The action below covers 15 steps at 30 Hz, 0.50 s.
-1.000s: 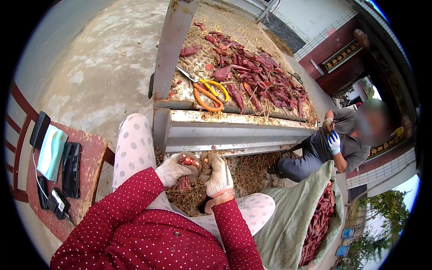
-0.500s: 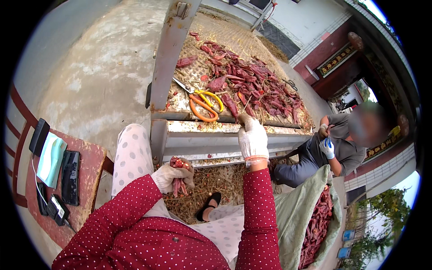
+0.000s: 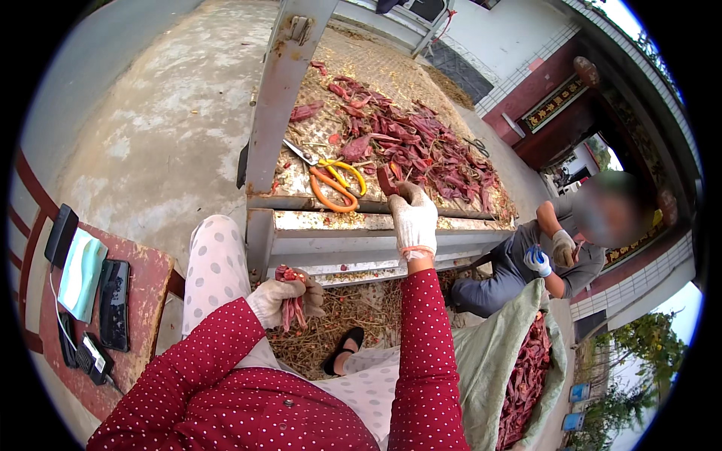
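One metal-framed worktop (image 3: 338, 220) is the largest thing here, with one rusty upright post (image 3: 282, 83) at its near left corner. One co-worker (image 3: 590, 259) sits past its near right corner, two gloved hands in front of the body. One green sack (image 3: 489, 349) stands open on the near side of that corner, filled with more red pods (image 3: 526, 379) than can be counted. One red chair (image 3: 147, 282) is well left of the worktop; along the left part of its seat lie one pale blue face mask (image 3: 81, 276) and four dark objects (image 3: 114, 304).

One heap of dried red peppers (image 3: 417, 143), too tangled to count, spreads from the worktop's middle to its near right corner. Two pairs of scissors lie on top: one with yellow and orange handles (image 3: 331, 184) near the near left corner, one dark pair (image 3: 477, 147) at the right edge.

Both of the wearer's hands are gloved. The left hand (image 3: 272, 302), below the near edge, is closed around one bunch of pods (image 3: 293, 310), its number unclear. The right hand (image 3: 415, 219), over the near edge, pinches one red pod (image 3: 386, 181) in its fingertips.
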Motion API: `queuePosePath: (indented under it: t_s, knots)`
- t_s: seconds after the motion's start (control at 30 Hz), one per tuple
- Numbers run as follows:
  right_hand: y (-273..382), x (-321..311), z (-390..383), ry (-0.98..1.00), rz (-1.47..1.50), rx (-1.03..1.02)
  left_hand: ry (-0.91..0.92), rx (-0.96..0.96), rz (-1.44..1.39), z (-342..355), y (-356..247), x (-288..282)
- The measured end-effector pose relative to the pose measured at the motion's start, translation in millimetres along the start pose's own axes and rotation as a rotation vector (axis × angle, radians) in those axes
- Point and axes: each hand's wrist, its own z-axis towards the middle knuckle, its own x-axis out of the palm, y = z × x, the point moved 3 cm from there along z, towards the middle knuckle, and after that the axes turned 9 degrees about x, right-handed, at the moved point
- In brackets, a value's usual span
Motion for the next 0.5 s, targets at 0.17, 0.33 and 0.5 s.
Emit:
queuePosePath:
  t_s: [0.17,0.33,0.5]
  knots:
    - [12.2,-7.0,-64.2,0.203,0.524,0.422,-0.071,0.083,0.059,-1.3,-2.8,4.0]
    - [5.3,0.2,-129.0,0.263,0.479,0.483,-0.056,0.137,0.07,0.9,-3.6,17.3]
    - [-3.9,26.7,-180.9,0.329,0.368,0.482,-0.114,0.119,0.221,-3.0,-3.4,9.1]
